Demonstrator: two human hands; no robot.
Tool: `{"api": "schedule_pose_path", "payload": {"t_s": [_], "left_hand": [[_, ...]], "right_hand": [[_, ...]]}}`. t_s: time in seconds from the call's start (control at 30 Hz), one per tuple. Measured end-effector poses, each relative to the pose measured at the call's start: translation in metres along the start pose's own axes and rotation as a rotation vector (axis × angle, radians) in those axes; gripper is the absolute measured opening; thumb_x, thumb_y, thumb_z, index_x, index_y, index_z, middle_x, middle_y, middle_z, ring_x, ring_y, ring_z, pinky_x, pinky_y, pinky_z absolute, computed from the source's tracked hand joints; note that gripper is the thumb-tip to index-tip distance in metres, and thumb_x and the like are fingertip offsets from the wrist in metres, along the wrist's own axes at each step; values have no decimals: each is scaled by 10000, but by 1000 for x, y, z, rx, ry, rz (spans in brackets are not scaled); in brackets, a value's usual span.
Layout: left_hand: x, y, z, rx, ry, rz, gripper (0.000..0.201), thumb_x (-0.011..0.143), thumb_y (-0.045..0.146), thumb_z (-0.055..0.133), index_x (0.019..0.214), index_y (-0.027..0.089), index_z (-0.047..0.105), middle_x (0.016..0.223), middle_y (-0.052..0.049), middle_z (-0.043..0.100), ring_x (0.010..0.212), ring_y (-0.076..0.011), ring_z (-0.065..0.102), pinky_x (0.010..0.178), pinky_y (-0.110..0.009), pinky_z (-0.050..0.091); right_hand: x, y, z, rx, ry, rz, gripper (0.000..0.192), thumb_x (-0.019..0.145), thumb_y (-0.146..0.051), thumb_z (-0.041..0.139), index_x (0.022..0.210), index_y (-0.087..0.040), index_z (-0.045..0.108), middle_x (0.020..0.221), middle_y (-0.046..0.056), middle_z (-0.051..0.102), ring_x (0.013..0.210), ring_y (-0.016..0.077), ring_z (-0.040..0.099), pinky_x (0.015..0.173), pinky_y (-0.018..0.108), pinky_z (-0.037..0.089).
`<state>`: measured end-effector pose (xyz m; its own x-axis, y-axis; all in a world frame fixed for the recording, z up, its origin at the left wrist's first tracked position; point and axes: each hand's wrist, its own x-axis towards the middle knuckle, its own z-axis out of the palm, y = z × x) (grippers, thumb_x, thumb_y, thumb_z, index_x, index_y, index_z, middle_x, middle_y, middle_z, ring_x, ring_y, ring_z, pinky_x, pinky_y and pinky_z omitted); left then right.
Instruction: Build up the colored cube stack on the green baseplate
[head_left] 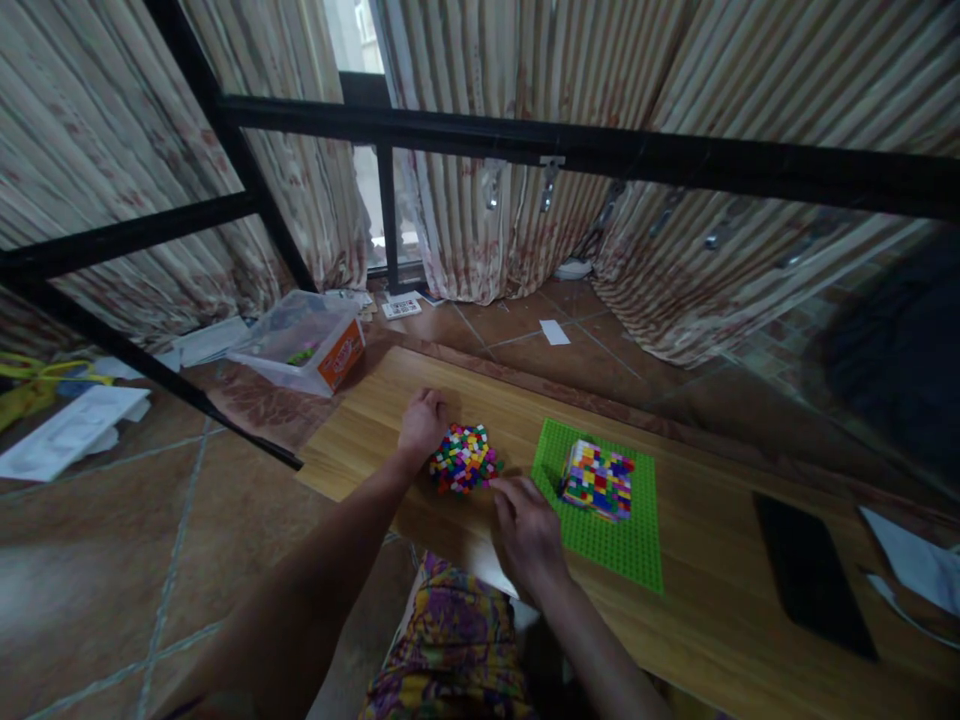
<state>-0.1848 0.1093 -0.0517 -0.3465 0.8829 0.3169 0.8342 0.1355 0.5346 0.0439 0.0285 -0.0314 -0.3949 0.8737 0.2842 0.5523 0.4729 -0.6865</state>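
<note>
Your left hand (pixel 422 422) rests knuckles-up on the table (pixel 720 600), fingers curled against the left edge of the loose brick pile (pixel 465 458); grip contents cannot be told. Your right hand (pixel 527 530) lies near the pile's right side, fingers together, fingertips hidden. One built brick block (pixel 598 479) sits on one green baseplate (pixel 626 540), right of the pile.

table (pixel 720 600): wood-grain top, smooth, satin | loose bricks (pixel 465 458): glossy plastic | baseplate (pixel 622 540): studded matt green plastic | box (pixel 300 345): clear plastic | floor (pixel 112 560): glossy glazed tile | curtains (pixel 480 230): striped cloth | frame (pixel 600 150): matt black metal
</note>
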Motion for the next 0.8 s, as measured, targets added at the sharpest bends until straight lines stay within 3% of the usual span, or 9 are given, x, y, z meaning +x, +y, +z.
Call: {"api": "schedule_pose_path", "payload": {"t_s": [0.3, 0.53, 0.8], "left_hand": [[0, 1, -1, -8, -7, -3, 201, 850, 134, 456, 904, 175, 646, 982, -97, 622, 971, -222, 588, 907, -345, 480], [0, 1, -2, -11, -4, 2, 210, 853, 134, 439, 891, 169, 642, 977, -99, 621, 951, -216, 591, 893, -335, 481], [1, 1, -3, -5, -4, 15, 203, 853, 156, 441, 876, 184, 640, 974, -96, 624, 953, -218, 591, 895, -346, 485]], "right_hand": [[19, 16, 15, -220, -71, -59, 229, 951, -223, 456, 909, -246, 680, 871, 42, 608, 829, 188, 560, 730, 285, 413], [16, 12, 11, -208, -98, -30, 205, 954, -222, 473, 877, -233, 663, 875, 36, 614, 821, 188, 551, 725, 291, 398], [15, 13, 16, -128, -20, -36, 217, 947, -220, 493, 837, -241, 678, 890, 32, 616, 847, 181, 567, 754, 287, 426]]}}
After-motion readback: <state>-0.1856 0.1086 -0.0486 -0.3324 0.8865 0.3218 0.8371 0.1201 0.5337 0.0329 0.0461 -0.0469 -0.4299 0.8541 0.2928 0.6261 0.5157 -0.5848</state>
